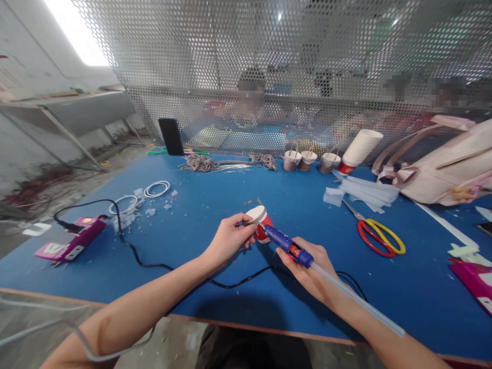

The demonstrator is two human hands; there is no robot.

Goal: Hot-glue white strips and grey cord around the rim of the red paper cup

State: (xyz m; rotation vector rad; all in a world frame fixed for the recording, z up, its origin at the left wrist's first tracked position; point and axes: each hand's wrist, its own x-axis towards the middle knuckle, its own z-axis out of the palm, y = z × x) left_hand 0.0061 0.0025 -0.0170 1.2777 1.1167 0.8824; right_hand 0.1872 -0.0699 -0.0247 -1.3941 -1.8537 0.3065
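Note:
My left hand [229, 237] is closed round a small red paper cup [262, 223], turned so its white bottom faces up and away. My right hand [312, 267] grips a blue hot-glue gun [287, 246] whose nozzle touches the cup's side. A long clear glue stick [357, 300] sticks out of the gun's back along my right forearm. The gun's black cable [154, 265] runs left across the blue table [215, 200].
Red-and-yellow scissors [378, 237], clear glue sticks [367, 192], a tilted stack of paper cups [359, 149], three twine-wrapped cups [307, 160], a twine pile [215, 163], a phone [171, 136], a pink power strip [73, 238] and a pink bag [449, 164] lie around. People sit behind the mesh screen.

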